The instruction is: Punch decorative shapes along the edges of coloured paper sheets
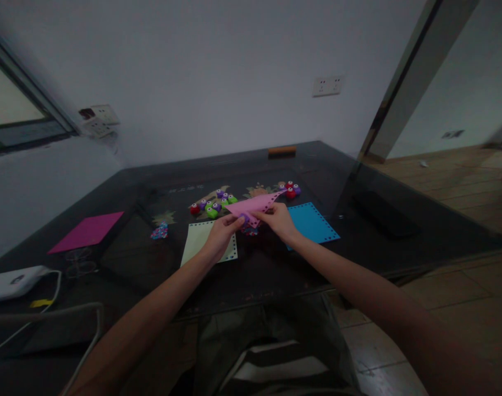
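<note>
Near the middle of the black table, a pink sheet with holes along its edge is raised between my hands. My left hand has its fingers closed on a small purple piece at the sheet's near corner. The fingers of my right hand pinch the sheet's near right edge. Just below the sheet lies a small pile of blue and pink bits. A pale green punched sheet lies partly under my left hand, and a blue punched sheet is right of my right hand.
Several green, purple and red eyed pieces lie behind the green sheet, others at back right. A magenta sheet, glasses and a white device are left. A black phone-like object lies right; an orange-brown bar is far back.
</note>
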Demonstrator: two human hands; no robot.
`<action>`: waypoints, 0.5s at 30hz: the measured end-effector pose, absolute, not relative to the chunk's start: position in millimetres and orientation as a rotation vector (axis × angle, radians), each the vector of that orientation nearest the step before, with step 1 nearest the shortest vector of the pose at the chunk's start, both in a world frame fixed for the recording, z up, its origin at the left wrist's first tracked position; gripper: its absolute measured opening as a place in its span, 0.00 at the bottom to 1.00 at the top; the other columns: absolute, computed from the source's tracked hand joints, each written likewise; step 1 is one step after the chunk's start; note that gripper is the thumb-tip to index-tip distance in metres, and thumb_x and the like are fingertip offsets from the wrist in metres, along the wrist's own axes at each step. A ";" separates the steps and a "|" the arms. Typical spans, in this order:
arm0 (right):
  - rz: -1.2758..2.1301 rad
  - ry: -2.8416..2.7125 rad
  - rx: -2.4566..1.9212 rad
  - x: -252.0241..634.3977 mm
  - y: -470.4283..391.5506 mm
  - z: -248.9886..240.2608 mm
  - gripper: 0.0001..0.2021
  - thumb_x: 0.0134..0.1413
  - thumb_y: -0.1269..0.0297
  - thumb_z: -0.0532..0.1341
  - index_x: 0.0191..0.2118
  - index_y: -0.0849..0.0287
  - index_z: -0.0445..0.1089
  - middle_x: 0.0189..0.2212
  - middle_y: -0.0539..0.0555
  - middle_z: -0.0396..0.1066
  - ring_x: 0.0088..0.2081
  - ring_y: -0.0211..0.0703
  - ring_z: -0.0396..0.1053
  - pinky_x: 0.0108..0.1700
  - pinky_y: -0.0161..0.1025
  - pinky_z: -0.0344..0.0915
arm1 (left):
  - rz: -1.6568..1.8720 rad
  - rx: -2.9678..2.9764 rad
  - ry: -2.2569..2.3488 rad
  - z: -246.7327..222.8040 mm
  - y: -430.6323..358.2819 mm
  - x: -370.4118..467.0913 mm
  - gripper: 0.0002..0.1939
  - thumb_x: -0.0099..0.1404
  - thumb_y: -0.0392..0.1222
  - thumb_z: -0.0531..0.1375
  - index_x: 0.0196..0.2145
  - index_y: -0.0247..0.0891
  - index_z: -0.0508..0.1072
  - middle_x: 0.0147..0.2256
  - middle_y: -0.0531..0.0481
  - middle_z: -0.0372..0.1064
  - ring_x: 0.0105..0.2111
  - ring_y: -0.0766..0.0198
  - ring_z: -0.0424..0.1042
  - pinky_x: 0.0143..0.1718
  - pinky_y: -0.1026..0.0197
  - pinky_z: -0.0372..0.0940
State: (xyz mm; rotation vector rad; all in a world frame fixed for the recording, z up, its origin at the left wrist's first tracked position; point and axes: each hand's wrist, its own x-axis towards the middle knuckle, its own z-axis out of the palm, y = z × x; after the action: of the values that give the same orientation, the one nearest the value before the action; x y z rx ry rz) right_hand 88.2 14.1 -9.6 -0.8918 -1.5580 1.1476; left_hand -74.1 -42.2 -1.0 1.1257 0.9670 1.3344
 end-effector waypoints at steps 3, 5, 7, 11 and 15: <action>1.126 -1.549 -0.898 88.2 13.6 -8.4 0.12 0.41 0.57 0.68 0.26 0.63 0.74 0.25 0.56 0.75 0.30 0.48 0.72 0.30 0.41 0.68 | 1.350 1.123 0.989 -2.1 -41.8 -73.6 0.14 0.50 0.43 0.68 0.34 0.33 0.77 0.32 0.47 0.76 0.33 0.62 0.72 0.42 0.61 0.62; 1.133 -1.545 -0.884 88.0 12.7 -6.7 0.12 0.40 0.58 0.68 0.26 0.63 0.74 0.25 0.57 0.75 0.30 0.47 0.72 0.31 0.41 0.68 | 1.357 1.129 1.001 -3.1 -41.3 -73.8 0.14 0.50 0.43 0.68 0.34 0.33 0.77 0.32 0.47 0.76 0.33 0.63 0.71 0.42 0.61 0.62; 1.163 -1.527 -0.845 87.7 11.8 -4.7 0.12 0.39 0.59 0.68 0.27 0.63 0.74 0.27 0.56 0.75 0.31 0.47 0.72 0.34 0.42 0.68 | 1.358 1.142 1.001 -4.2 -40.8 -74.3 0.14 0.51 0.44 0.68 0.34 0.33 0.77 0.32 0.48 0.75 0.33 0.64 0.71 0.42 0.61 0.62; 1.224 -1.458 -0.797 87.5 10.9 -1.6 0.14 0.38 0.58 0.68 0.30 0.63 0.74 0.29 0.56 0.75 0.32 0.45 0.72 0.37 0.42 0.69 | 1.355 1.167 1.000 -5.9 -40.1 -75.3 0.13 0.52 0.43 0.67 0.35 0.33 0.77 0.32 0.48 0.75 0.33 0.64 0.70 0.42 0.62 0.62; 1.250 -1.422 -0.822 87.7 11.9 -2.5 0.14 0.39 0.56 0.67 0.29 0.62 0.73 0.29 0.56 0.75 0.31 0.44 0.71 0.35 0.41 0.68 | 1.347 1.170 1.009 -7.6 -40.1 -75.1 0.14 0.51 0.44 0.68 0.34 0.34 0.77 0.32 0.48 0.75 0.33 0.63 0.71 0.42 0.61 0.62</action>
State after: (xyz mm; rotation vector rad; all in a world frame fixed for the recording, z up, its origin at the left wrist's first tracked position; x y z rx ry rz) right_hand 87.7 11.9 -2.5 -0.8218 -1.4224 1.2496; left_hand -75.1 -40.1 -7.6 1.1696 1.0095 1.3474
